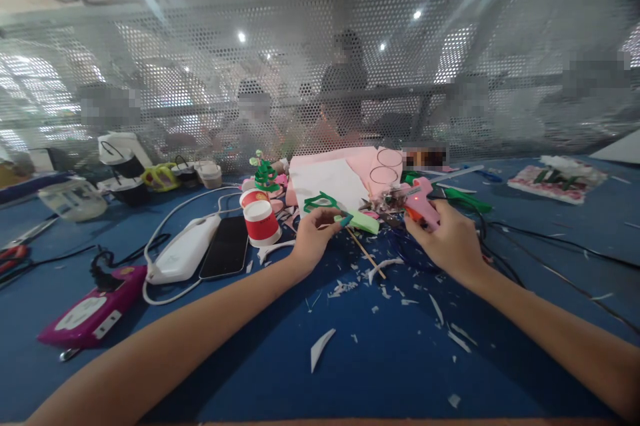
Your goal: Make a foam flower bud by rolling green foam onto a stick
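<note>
My left hand (316,239) pinches a small dark green strip (346,219) between thumb and fingers. Just behind those fingers is a bent green loop (320,201); whether it joins the strip I cannot tell. A light green strip (365,222) lies close to the fingertips. My right hand (447,239) is wrapped round a pink hot glue gun (420,198), its nozzle pointing left toward the middle of the table. An orange light shows on the gun's body. Below the light green strip, a thin wooden stick (367,254) lies slanted on the table.
White paper (325,183) and pink sheets (383,173) lie behind my hands. Left of them stand red-and-white paper cups (263,223), a black phone (225,249), a white power bank (185,249) and a purple power strip (95,313). Paper scraps litter the blue table (380,373). Cables run right.
</note>
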A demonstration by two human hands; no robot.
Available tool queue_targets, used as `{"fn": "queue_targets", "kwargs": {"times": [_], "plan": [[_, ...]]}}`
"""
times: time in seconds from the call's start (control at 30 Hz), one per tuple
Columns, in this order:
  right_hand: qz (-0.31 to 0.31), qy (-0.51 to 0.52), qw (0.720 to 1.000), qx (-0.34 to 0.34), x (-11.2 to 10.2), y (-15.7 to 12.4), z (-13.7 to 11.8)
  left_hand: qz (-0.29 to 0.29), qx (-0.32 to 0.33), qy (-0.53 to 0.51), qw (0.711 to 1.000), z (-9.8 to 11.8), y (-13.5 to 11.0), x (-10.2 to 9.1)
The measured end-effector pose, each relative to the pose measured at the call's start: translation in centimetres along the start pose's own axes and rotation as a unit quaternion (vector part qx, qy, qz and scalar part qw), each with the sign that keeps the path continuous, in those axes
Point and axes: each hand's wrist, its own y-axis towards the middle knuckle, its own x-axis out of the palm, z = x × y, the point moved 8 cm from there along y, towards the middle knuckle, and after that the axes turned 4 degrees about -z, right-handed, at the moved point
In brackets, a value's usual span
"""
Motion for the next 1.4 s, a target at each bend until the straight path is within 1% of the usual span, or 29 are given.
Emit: {"fn": "queue_targets", "kwargs": {"times": [0.17, 0.43, 0.67, 0.9, 1.03, 1.2, 1.4], "plan": [[-0.003, 0.006, 1.0, -0.007, 0.1, -0.1, -0.2, -0.02, -0.005, -0.027, 0.999, -0.2, 0.0, 0.3], [0.03, 0.005, 0.999, -0.039, -0.4, -0.5, -1.0, -0.023, -0.009, -0.046, 0.999, -0.2, -0.2, 0.3], [0.074, 0.02, 0.992, -0.102, -1.2, -0.9, -2.1, -0.019, -0.034, -0.069, 0.997, -0.6, -0.2, 0.4], [0.118, 0.009, 0.981, -0.155, -1.4, -1.3, -2.5, -0.018, -0.039, -0.069, 0.997, -0.8, -0.2, 0.5], [0.117, 0.011, 0.978, -0.173, -1.2, -1.5, -2.7, -0.024, -0.033, -0.061, 0.997, -0.8, -0.2, 0.5], [0.107, 0.005, 0.979, -0.176, -1.0, -1.5, -2.8, -0.029, -0.022, -0.055, 0.998, -0.6, -0.2, 0.5], [0.101, 0.008, 0.978, -0.182, -1.0, -1.6, -2.9, -0.022, -0.026, -0.054, 0.998, -0.5, -0.3, 0.4]]}}
